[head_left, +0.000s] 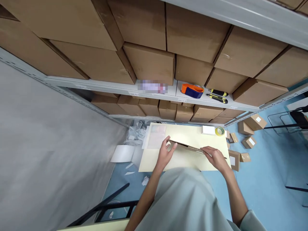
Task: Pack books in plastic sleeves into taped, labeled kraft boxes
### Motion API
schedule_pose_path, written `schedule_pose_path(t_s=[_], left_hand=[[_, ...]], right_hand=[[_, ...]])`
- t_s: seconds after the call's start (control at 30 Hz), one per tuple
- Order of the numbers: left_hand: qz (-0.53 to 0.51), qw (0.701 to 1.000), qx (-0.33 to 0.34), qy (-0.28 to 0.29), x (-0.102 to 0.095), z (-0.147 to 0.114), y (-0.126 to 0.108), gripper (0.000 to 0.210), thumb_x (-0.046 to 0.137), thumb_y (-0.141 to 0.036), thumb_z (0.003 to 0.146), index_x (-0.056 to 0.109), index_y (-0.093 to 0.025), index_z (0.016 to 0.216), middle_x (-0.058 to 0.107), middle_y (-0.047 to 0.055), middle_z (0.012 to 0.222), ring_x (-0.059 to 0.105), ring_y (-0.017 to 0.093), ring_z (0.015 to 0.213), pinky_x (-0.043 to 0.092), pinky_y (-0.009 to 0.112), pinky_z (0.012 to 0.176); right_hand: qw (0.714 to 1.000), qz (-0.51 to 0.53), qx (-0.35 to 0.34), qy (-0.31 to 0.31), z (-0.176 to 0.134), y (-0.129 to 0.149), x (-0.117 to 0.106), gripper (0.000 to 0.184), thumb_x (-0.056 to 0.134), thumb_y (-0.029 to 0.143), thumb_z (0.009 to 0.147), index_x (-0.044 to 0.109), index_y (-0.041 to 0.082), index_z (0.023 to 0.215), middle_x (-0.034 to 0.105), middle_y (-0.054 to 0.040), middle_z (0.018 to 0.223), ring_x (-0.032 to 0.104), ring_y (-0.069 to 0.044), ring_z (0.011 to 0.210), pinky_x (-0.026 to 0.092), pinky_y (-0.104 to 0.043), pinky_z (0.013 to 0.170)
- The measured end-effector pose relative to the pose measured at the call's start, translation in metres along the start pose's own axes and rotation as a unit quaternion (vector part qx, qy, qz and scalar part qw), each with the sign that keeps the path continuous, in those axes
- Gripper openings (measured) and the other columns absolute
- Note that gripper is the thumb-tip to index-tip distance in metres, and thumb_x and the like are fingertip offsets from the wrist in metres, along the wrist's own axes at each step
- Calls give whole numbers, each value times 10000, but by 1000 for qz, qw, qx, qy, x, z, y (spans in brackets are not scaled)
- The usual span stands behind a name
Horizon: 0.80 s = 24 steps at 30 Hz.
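A flattened piece of brown cardboard (189,148) is held almost edge-on above the pale yellow tabletop (154,162). My left hand (166,152) pinches its left end between thumb and fingers. Around its right part, my right hand (215,157) is closed, with the thumb underneath and the fingers on top. Beyond the cardboard, a white box-like block (208,130) and a roll of tape (219,131) lie near the table's far right corner. Thin, see-through sheets (155,136) rest on the table's left side.
Metal shelving (158,97) packed with cardboard boxes (149,61) rises over the table. On its ledge are an orange and blue tape dispenser (192,90) and yellow-black cutters (218,96). Small cartons (234,159) lie on the blue floor at right; a grey wall (48,144) stands left.
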<state>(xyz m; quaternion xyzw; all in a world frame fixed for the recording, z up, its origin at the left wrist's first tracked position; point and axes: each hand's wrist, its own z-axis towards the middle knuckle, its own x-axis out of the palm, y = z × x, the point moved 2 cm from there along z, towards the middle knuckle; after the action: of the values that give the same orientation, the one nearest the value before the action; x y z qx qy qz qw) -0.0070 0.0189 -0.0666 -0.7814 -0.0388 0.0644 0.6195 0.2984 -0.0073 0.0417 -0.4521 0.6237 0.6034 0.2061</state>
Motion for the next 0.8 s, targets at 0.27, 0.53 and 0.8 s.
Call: schedule_pose_path(t_s=[0.27,0.53,0.8], left_hand=[[47,998,-29,21,-2,4,1,628,775,-552,884,646,-215,1398,666,170,1521,623,321,1441,540,496,1199],[56,996,-66,-36,31,8,3,685,656,-349,901,517,-187,1552,562,183,1632,550,300,1513,486,453,1247],[71,972,-152,-163,46,-10,9,1143,733,-315,851,71,-166,1771,541,189,1659,621,290,1442,501,415,1238]], right_hand=[[998,22,56,-31,21,-11,7,355,551,288,1055,825,258,1279,828,-92,1271,781,-303,1182,604,-451,1065],[997,60,46,-22,25,-31,0,376,612,437,1095,771,239,1372,797,-116,1340,750,-325,1264,581,-473,1111],[997,34,75,-9,16,-69,-20,374,657,442,1069,756,282,1393,806,-84,1333,777,-296,1185,610,-414,1018]])
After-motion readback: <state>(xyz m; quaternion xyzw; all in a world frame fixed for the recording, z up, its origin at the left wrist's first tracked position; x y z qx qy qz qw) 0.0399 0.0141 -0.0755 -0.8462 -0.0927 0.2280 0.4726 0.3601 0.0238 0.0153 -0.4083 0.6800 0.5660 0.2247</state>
